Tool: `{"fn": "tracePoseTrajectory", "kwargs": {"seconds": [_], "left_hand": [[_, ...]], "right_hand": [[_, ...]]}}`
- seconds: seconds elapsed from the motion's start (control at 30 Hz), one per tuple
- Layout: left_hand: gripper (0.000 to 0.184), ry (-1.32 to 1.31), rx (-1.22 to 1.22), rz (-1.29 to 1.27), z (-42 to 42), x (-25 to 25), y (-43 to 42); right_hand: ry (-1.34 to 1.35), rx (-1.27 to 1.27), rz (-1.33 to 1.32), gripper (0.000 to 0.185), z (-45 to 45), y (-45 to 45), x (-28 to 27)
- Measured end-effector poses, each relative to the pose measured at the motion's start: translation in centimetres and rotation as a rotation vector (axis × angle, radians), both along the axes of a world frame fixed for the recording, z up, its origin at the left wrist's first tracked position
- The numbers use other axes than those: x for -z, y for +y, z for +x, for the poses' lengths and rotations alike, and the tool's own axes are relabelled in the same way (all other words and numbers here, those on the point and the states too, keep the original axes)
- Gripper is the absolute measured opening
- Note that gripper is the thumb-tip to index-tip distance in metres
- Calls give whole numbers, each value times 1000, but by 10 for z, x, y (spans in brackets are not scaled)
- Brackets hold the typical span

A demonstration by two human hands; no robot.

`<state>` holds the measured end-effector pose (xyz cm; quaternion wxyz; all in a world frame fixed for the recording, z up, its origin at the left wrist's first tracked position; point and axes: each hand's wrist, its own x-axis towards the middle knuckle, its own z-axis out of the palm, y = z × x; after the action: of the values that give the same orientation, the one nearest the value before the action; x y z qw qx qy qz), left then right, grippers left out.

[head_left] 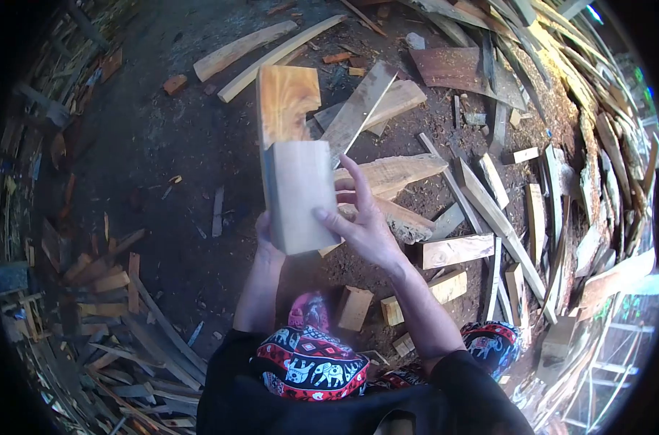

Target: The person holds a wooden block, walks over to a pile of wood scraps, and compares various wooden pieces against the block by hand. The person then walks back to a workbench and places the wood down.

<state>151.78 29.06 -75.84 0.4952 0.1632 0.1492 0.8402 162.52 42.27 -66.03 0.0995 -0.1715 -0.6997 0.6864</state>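
Note:
A pale, smooth wooden block [300, 192] is held up in front of me, its near end blurred. Behind it and rising past its top is an orange-brown wooden board [286, 98] with a chipped notch in its right edge. My right hand [362, 225] grips the pale block's right side, thumb on the face and index finger lifted away. At the lower left, my left hand [265, 235] holds the pieces from below and behind; its fingers are mostly hidden. Whether the two pieces are joined, I cannot tell.
Offcuts and planks lie on the dark dirt floor, including a wood chunk [355, 308] by my knees and a squared piece [456, 250] at right. A long wood pile [612, 159] curves along the right. Scrap slats [148, 337] heap at lower left.

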Motion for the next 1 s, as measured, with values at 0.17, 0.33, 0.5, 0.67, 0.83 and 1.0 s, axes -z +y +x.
{"fn": "tracePoseTrajectory", "kwargs": {"seconds": [0.17, 0.33, 0.5, 0.67, 0.83, 1.0], "left_hand": [[100, -218, 126, 317, 11, -3, 3], [100, -15, -55, -269, 20, 14, -35], [58, 222, 66, -319, 16, 79, -75], [58, -268, 105, -174, 6, 27, -68], [83, 294, -304, -666, -48, 17, -49], [94, 708, -409, -961, -118, 56, -19]], "right_hand": [[-70, 33, 18, 95, 8, -9, 26], [-43, 5, 253, 107, 13, -33, 31], [-61, 81, -71, 100, 9, -52, 36], [-182, 128, -81, 99, 23, -42, 56], [-156, 156, -300, 93, 36, -18, 64], [-93, 174, -459, 81, 46, 11, 72]]}}
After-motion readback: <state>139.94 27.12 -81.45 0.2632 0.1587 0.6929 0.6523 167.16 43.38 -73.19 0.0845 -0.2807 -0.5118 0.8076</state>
